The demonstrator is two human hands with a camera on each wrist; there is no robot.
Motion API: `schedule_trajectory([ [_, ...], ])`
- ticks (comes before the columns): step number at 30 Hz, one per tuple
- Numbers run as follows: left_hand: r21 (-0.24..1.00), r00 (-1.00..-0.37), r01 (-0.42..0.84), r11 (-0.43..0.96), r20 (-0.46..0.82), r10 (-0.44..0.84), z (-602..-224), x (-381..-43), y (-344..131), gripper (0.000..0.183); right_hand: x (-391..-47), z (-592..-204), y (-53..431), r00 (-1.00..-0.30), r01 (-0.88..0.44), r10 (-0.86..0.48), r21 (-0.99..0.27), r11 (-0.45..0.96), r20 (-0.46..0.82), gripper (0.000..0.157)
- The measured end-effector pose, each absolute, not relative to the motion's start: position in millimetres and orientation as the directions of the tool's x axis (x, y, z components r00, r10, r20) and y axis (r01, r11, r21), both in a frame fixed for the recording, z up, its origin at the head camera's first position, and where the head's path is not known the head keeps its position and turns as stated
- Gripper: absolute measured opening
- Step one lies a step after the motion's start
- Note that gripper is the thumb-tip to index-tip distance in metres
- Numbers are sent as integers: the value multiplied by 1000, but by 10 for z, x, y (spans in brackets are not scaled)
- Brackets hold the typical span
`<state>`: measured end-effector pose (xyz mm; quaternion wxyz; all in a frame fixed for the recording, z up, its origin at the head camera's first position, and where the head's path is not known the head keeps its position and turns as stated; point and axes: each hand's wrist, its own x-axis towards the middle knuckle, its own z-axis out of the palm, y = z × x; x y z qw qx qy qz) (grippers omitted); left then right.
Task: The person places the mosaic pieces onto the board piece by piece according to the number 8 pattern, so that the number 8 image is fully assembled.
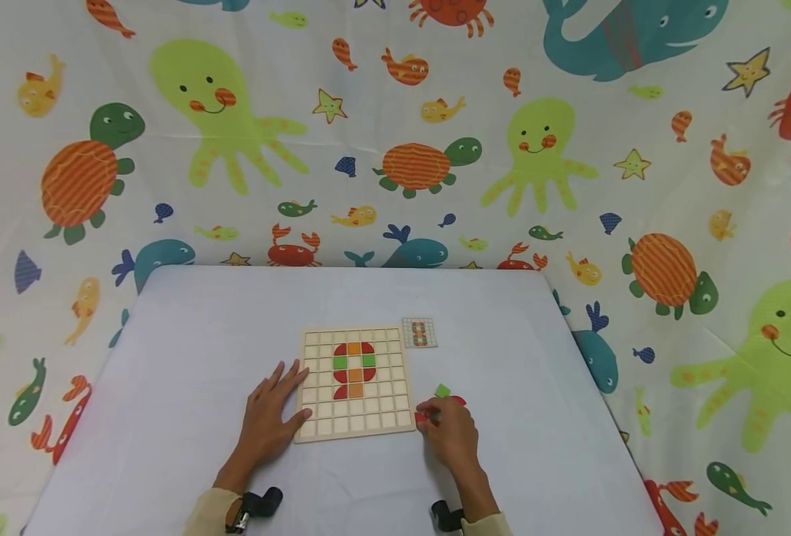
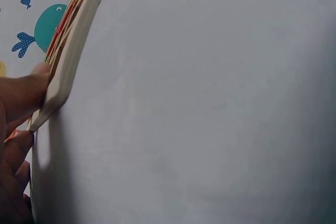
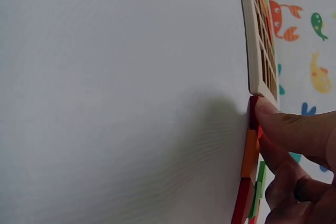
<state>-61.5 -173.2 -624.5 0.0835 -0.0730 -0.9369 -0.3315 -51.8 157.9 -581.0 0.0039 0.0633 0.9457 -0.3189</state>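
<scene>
A wooden grid board [image 1: 358, 426] lies on the white table with red, orange and green tiles set in its cells. My left hand [image 1: 268, 413] rests along its left edge, fingers spread and thumb [image 2: 26, 90] on the frame. At the board's lower right corner, my right hand [image 1: 452, 433] pinches a red tile [image 3: 254, 111] between thumb and fingers; the tile sits just beside the frame. An orange tile [image 3: 250, 153] and another red tile [image 3: 242, 200] lie close to that hand. A green tile [image 1: 443, 390] shows beyond the knuckles. The hand hides part of these loose tiles.
A small pattern card [image 1: 420, 333] with a printed grid lies by the board's upper right corner. Behind the white table [image 1: 516, 335] hangs a cloth [image 1: 368, 246] printed with sea animals. A black wrist camera [image 1: 261, 504] sits on the left wrist.
</scene>
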Motion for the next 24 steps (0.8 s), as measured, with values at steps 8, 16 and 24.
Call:
schedule_trajectory([
  [8, 615, -981, 173, 770, 173, 82, -6237, -619, -1730, 75, -492, -5828, 1589, -990, 138, 133, -627, 766, -55, 25],
  [16, 609, -980, 178, 773, 183, 81, -6220, -625, -1717, 74, -582, -5818, 1520, -986, 102, 166, -707, 700, 22, 27],
  [24, 618, -979, 180, 765, 187, 79, -6205, -623, -1715, 74, -797, -5795, 1164, -993, 82, 118, -788, 610, -13, 20],
])
